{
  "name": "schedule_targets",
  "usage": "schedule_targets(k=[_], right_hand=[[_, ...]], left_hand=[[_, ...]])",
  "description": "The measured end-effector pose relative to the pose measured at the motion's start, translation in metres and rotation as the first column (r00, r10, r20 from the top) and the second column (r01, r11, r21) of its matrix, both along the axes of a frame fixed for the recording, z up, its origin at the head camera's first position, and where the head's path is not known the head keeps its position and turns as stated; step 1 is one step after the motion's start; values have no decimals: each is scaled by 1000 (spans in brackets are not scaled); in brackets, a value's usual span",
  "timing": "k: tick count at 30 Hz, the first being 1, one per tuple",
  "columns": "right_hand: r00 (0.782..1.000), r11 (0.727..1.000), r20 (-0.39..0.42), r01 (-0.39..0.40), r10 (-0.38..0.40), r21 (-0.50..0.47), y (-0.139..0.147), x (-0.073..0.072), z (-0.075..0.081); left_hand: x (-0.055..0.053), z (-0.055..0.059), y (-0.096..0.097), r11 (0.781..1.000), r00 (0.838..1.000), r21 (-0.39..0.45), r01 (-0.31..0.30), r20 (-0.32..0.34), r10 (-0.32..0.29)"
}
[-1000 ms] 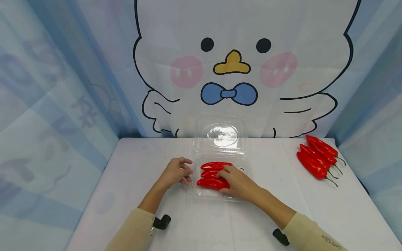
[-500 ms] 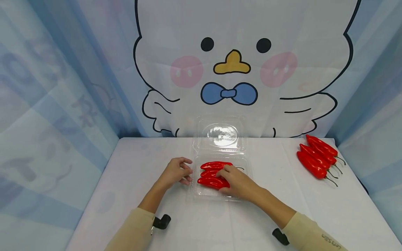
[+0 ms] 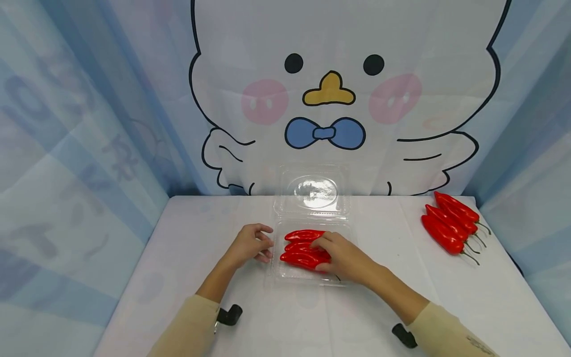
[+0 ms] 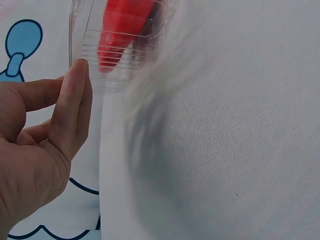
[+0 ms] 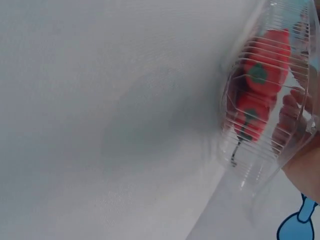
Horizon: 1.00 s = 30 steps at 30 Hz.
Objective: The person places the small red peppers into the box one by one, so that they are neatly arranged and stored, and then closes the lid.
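Note:
A clear plastic clamshell box [image 3: 285, 277] stands on the white table with its lid [image 3: 314, 178] raised at the back. Inside lie three red chili peppers [image 3: 303, 259] side by side, tips to the left. My right hand [image 3: 345, 258] is over their stem ends, thumb near the front pepper, fingers bent loosely. Seen through the box wall in the right wrist view, those fingers [image 5: 287, 120] sit just above the peppers, a gap showing between. At the box's left wall is my left hand [image 3: 252, 243], fingers relaxed, one fingertip right at the rim in the left wrist view.
Three more red chili peppers [image 3: 446, 235] lie slanted at the table's back right, stems toward the right edge. A curtain [image 3: 330, 163] with a cartoon chick hangs directly behind the table, and blue curtains [image 3: 80, 198] close in both sides.
My right hand has shifted slightly right, uncovering the front pepper's stem. Just before, that pepper's tip end was nudged a little backward. My left hand has stayed in place.

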State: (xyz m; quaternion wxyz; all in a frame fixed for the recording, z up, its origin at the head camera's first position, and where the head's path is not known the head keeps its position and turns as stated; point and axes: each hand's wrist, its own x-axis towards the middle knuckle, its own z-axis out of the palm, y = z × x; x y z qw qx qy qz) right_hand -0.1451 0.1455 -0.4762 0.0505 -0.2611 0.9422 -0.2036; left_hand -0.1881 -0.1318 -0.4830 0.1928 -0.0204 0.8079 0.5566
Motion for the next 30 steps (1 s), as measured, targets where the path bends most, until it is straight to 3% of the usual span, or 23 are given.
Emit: schedule_targets(k=[10, 18, 30], right_hand=[[998, 999, -59, 12, -15, -51, 26, -1, 15], [989, 990, -90, 108, -116, -88, 59, -3, 26], [950, 955, -126, 269, -284, -127, 115, 0, 31]], left_hand=[[0, -2, 0, 1000, 1000, -9, 1, -3, -1], [0, -2, 0, 1000, 1000, -11, -4, -6, 4], [0, 0, 0, 1000, 1000, -9, -6, 3, 6]])
